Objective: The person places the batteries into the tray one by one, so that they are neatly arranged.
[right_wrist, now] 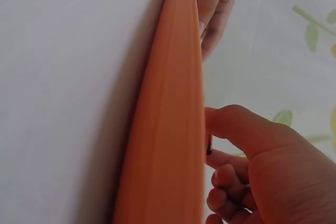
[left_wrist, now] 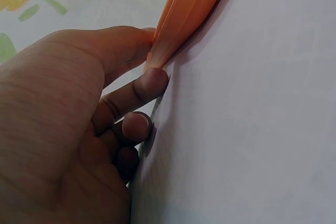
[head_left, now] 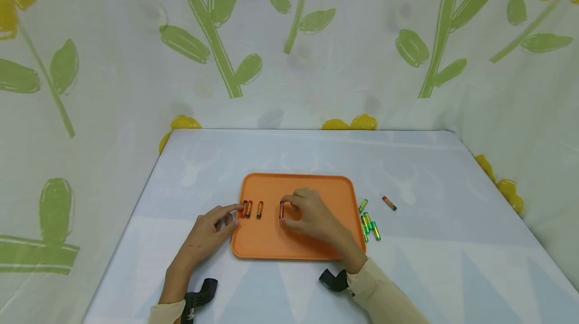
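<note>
An orange tray (head_left: pixel 298 251) holds three red-and-black batteries lying upright in the view, two (head_left: pixel 249 209) close together at the left rim and one (head_left: pixel 260 210) a little to their right. My right hand (head_left: pixel 316 217) pinches another red battery (head_left: pixel 281 210) between thumb and index finger over the tray's middle. At the left rim, my left hand (head_left: pixel 205 236) touches the tray edge beside the leftmost battery, fingers loosely bent. The left wrist view has that hand (left_wrist: pixel 79 103) against the orange rim (left_wrist: pixel 184 14); in the right wrist view the tray wall (right_wrist: pixel 163 129) hides most of the held battery (right_wrist: pixel 209 144).
Several green batteries (head_left: pixel 367 221) lie on the table just past the tray's right edge. A single red battery (head_left: pixel 389 203) is farther right. Flower-patterned cloth (head_left: pixel 339 73) hangs behind and beside the pale table (head_left: pixel 429 263).
</note>
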`<state>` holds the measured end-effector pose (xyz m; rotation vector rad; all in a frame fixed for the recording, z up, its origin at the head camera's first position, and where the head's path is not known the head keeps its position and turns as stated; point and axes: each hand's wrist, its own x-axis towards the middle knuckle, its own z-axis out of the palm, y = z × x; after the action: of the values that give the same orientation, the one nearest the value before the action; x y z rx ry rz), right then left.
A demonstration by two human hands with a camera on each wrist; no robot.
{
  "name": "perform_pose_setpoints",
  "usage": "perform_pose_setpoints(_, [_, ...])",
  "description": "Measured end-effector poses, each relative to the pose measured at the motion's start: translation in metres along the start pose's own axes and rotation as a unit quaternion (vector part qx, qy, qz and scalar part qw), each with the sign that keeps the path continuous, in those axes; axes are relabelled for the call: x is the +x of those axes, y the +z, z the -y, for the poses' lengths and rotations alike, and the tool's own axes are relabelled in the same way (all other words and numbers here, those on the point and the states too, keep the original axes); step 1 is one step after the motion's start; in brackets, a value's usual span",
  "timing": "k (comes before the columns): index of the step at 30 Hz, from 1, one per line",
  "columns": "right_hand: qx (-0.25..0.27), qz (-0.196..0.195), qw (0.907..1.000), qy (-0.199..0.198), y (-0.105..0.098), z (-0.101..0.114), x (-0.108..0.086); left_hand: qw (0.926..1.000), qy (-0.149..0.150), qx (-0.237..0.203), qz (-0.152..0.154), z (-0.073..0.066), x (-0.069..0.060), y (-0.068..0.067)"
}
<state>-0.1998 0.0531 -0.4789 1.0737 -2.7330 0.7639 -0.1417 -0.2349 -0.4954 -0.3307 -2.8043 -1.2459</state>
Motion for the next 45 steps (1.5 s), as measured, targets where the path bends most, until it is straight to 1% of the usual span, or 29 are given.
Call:
perform_pose_setpoints(8, [-0.006, 0.005, 1.0, -0.003, 0.009, 0.004, 0.01, 0.9998, 0.015, -0.004, -0.008, -0.001, -0.001, 0.0])
perform_pose_setpoints(14, [-0.005, 0.007, 0.9999, -0.008, 0.015, 0.009, 0.018, 0.9999, 0.009, -0.004, -0.005, 0.001, 0.0, 0.0])
perform_pose_setpoints(19, [-0.019, 0.021, 0.9996, -0.001, 0.019, 0.011, 0.023, 0.9999, 0.011, -0.004, -0.008, 0.003, -0.001, 0.0])
perform_pose_setpoints(25, [-0.034, 0.033, 0.9989, 0.006, 0.019, 0.013, 0.026, 0.9999, 0.012, -0.006, -0.003, 0.003, 0.0, 0.001])
perform_pose_setpoints(30, [-0.032, 0.038, 0.9987, 0.009, 0.02, 0.014, 0.026, 0.9998, 0.015, -0.01, -0.004, 0.005, 0.0, 0.0])
perform_pose_setpoints(37, [-0.04, 0.033, 0.9986, 0.013, 0.019, 0.011, 0.022, 0.9999, 0.011, 0.001, -0.001, 0.005, 0.001, 0.001])
perform_pose_setpoints(43, [-0.023, 0.015, 0.9995, 0.013, 0.007, 0.011, 0.012, 0.9999, -0.001, 0.014, 0.004, 0.004, 0.0, 0.001])
perform_pose_setpoints(45, [-0.015, 0.013, 0.9997, 0.016, 0.002, 0.008, 0.006, 1.0, -0.001, 0.008, 0.002, 0.005, 0.0, 0.001])
